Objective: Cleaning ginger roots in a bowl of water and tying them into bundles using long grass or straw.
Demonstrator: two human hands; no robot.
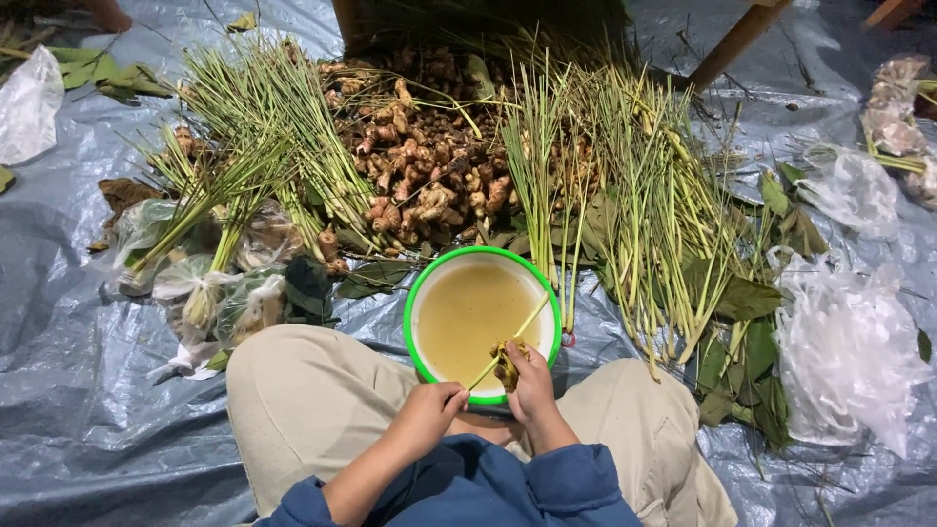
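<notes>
I sit on a tarp with a green-rimmed white basin (414, 293) of murky yellowish water between my knees. My left hand (429, 407) grips the near end of a thin lemongrass stalk (519, 327) that slants up over the basin. My right hand (532, 376) holds a small knobbly root piece (508, 359) against that stalk at the basin's near rim. Both hands are close together, just above the rim.
A heap of brown ginger-like roots (429, 156) lies beyond the basin, flanked by lemongrass bundles on the left (259, 146) and right (644, 195). Filled plastic bags (210, 288) lie left; empty clear bags (844, 342) and green leaves (747, 303) right. A wooden leg (737, 39) stands behind.
</notes>
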